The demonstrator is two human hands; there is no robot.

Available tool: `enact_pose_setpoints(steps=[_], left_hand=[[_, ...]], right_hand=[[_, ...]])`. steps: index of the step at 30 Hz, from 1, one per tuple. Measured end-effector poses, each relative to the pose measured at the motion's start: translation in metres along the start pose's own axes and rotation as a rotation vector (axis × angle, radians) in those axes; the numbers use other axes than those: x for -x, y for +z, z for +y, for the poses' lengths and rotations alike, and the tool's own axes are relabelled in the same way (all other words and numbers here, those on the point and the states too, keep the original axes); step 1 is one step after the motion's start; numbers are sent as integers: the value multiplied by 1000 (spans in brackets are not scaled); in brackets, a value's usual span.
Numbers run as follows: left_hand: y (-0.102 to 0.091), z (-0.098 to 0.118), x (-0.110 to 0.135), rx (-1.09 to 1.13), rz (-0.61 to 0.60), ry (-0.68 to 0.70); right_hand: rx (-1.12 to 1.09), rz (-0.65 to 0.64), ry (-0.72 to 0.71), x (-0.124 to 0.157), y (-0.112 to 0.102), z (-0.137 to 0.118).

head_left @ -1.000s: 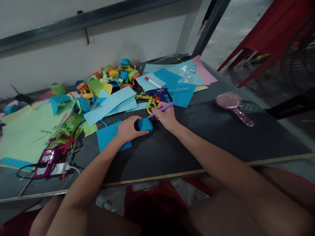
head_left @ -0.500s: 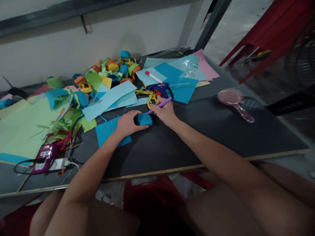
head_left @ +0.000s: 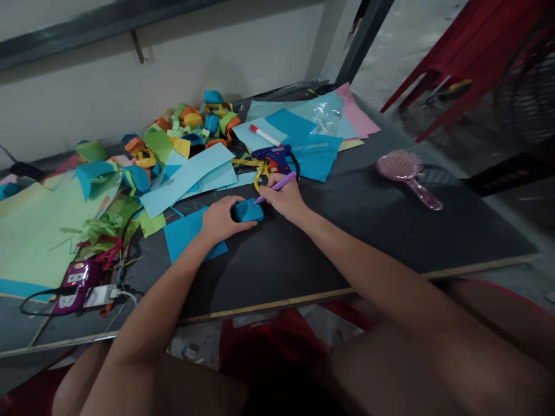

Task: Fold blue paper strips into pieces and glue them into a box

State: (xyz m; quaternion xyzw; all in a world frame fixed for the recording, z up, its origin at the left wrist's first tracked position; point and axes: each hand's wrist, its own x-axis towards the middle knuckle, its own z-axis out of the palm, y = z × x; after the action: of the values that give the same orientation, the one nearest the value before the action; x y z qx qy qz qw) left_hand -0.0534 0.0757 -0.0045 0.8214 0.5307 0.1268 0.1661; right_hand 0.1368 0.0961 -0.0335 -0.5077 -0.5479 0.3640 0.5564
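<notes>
My left hand [head_left: 220,219] is closed around the left side of a small blue paper box [head_left: 248,211], steadying it on the dark table. In my right hand [head_left: 284,199] is a purple pen [head_left: 284,181], its tip at the top of the box. Under my left wrist lies a blue paper sheet [head_left: 184,231]. Just beyond my right hand are yellow-handled scissors [head_left: 257,178], partly covered, and a blue glue gun [head_left: 273,153].
A heap of coloured paper pieces [head_left: 195,121] lies along the wall. Paper sheets [head_left: 321,151] and a red-capped marker [head_left: 265,135] are at the back. To the right is a pink hairbrush [head_left: 403,169]; at left, a purple power strip [head_left: 78,286] with cables.
The view has shifted slightly, so everything sits a little further left. My hands keep the same hold on the box and the pen.
</notes>
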Motion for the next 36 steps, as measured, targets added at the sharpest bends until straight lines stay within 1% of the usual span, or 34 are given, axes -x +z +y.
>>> enact_pose_setpoints(steps=[2,6,10,13,16,18,20,25,28,32,36], left_hand=[[0,0,0,-1,3,8],[-1,0,0,-7,-9,11],[-1,1,1,-15,-11,9],[0,2,2,-13,-2,-11],[2,3,2,-24,10,-28],[2,2,2,-26,21,-17],[2,2,2,-18,27,3],[2,4,2,-7,40,5],[2,6,3,-15,39,-12],[4,4,3,-37,43,-15],[7,-1,2,-27,55,-12]], right_hand=[[-75,-28,23,0,0,0],[-215,-39,52,3,2,-4],[-230,-175,80,9,5,-12],[-157,-214,38,12,6,-14],[-22,-191,-75,14,6,-13],[27,-191,-145,15,6,-13],[48,-203,-181,16,6,-16],[61,-190,-219,16,2,-20],[79,-132,-241,13,-2,-19],[132,-46,-224,7,-6,-16],[97,-20,-214,6,-6,-14]])
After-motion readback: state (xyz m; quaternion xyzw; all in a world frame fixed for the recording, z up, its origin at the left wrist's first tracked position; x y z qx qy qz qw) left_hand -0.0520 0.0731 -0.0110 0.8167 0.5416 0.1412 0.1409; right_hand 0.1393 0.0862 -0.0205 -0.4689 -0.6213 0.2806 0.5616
